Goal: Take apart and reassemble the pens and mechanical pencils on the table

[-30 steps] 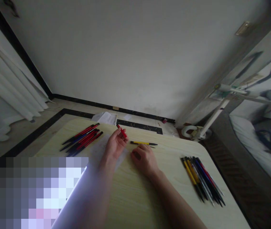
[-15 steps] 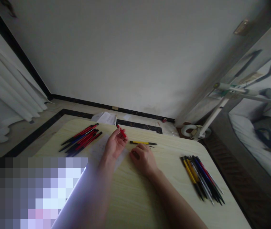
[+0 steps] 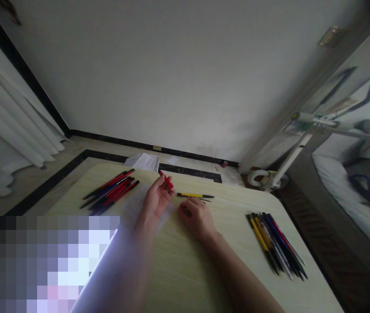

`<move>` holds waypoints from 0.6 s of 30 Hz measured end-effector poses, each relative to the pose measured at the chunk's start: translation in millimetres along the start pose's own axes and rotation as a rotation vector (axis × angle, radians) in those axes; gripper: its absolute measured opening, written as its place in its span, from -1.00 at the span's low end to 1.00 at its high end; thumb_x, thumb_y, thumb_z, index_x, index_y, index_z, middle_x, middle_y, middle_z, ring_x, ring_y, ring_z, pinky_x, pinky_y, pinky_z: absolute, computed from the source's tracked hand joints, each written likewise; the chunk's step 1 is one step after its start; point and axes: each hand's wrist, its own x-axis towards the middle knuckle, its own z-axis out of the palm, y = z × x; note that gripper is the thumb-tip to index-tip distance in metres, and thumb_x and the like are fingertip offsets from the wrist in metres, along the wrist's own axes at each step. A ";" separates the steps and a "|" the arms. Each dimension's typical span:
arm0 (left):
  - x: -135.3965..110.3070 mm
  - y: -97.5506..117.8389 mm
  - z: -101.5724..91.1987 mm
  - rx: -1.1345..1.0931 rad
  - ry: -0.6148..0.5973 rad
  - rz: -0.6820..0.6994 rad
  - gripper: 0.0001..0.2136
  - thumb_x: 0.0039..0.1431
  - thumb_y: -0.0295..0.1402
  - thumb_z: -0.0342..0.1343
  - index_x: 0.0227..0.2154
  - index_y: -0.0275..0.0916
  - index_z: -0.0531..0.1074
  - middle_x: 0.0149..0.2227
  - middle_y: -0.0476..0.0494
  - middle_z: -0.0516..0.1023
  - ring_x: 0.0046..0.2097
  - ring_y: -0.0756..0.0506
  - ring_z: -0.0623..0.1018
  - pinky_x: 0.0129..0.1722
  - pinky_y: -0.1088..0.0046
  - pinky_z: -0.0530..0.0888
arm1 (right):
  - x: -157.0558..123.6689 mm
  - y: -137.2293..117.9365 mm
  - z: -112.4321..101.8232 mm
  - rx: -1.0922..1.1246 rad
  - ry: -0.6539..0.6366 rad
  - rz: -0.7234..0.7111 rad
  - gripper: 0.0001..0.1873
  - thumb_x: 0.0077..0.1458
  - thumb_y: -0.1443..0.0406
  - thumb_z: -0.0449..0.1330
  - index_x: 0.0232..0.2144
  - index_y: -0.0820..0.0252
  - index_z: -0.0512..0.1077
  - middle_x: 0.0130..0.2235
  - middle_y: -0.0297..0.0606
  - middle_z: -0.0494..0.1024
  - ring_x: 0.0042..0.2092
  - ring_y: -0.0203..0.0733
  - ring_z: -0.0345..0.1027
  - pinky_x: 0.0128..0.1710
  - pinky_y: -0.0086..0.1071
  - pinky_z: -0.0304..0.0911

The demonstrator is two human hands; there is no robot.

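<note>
My left hand [image 3: 157,201] is raised a little above the table with the palm turned up, fingers closed on a short red pen part [image 3: 166,180]. Under that wrist lies a sheet of paper with marks [image 3: 135,203]. My right hand [image 3: 199,217] rests on the tabletop, its fingers curled in; whatever they may hold is hidden. Just beyond its knuckles is a yellow pen with dark ends [image 3: 194,195], and a thin dark piece [image 3: 205,200] lies beside that pen.
On the left of the wooden table [image 3: 237,248] lie several red and blue pens [image 3: 113,189]. To the right is a bundle of yellow, clear, blue and red pens [image 3: 276,243]. Papers in a box [image 3: 144,161] and exercise equipment [image 3: 289,161] stand beyond the table.
My right hand has shifted very slightly, its fingers a touch lower. My left hand keeps its place with the red pen part.
</note>
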 end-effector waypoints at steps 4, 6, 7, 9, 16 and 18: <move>0.5 -2.2 0.0 0.067 0.030 0.019 -0.92 -0.03 -0.46 0.10 -0.41 -0.28 0.36 -0.43 -0.03 0.50 -0.47 0.06 0.46 -0.48 0.54 0.37 | -1.1 -0.4 -0.3 0.049 0.040 0.022 -0.89 0.00 0.39 0.07 -0.44 0.18 0.40 -0.49 -0.30 0.40 -0.42 -0.29 0.25 -0.40 -0.46 0.14; 0.5 -4.5 0.2 0.135 0.039 0.052 -0.90 -0.05 -0.45 0.13 -0.41 -0.27 0.36 -0.43 -0.04 0.50 -0.47 0.06 0.46 -0.46 0.53 0.38 | -2.0 0.1 -0.1 0.083 0.063 0.048 -0.87 0.01 0.38 0.06 -0.41 0.18 0.41 -0.50 -0.31 0.40 -0.45 -0.31 0.25 -0.43 -0.47 0.15; 0.4 -5.6 0.4 0.174 0.038 0.067 -0.89 -0.06 -0.45 0.14 -0.42 -0.27 0.35 -0.42 -0.04 0.50 -0.46 0.05 0.47 -0.45 0.53 0.38 | -2.4 0.5 0.2 0.100 0.079 0.064 -0.87 0.02 0.37 0.05 -0.40 0.18 0.41 -0.51 -0.31 0.41 -0.46 -0.31 0.25 -0.44 -0.48 0.16; 0.1 -7.8 1.3 0.244 0.027 0.083 -0.88 -0.07 -0.44 0.14 -0.42 -0.27 0.35 -0.42 -0.05 0.50 -0.46 0.05 0.47 -0.44 0.52 0.39 | -3.0 1.3 1.1 0.137 0.119 0.088 -0.87 0.03 0.36 0.05 -0.39 0.19 0.41 -0.50 -0.29 0.42 -0.47 -0.32 0.26 -0.45 -0.48 0.17; -1.9 -10.8 5.3 0.348 -0.016 0.069 -0.87 -0.07 -0.40 0.15 -0.42 -0.28 0.33 -0.44 -0.04 0.49 -0.47 0.05 0.47 -0.43 0.52 0.38 | -1.8 0.3 1.2 0.219 0.297 0.064 -0.89 -0.01 0.39 0.07 -0.42 0.19 0.41 -0.46 -0.29 0.42 -0.44 -0.33 0.27 -0.43 -0.46 0.21; -2.6 -11.1 6.2 0.363 -0.022 0.069 -0.85 -0.08 -0.39 0.15 -0.42 -0.28 0.32 -0.45 -0.04 0.48 -0.46 0.04 0.47 -0.43 0.52 0.38 | -1.6 -0.6 -0.3 0.230 0.321 0.061 -0.89 0.00 0.39 0.07 -0.43 0.19 0.41 -0.45 -0.28 0.42 -0.44 -0.33 0.26 -0.43 -0.45 0.22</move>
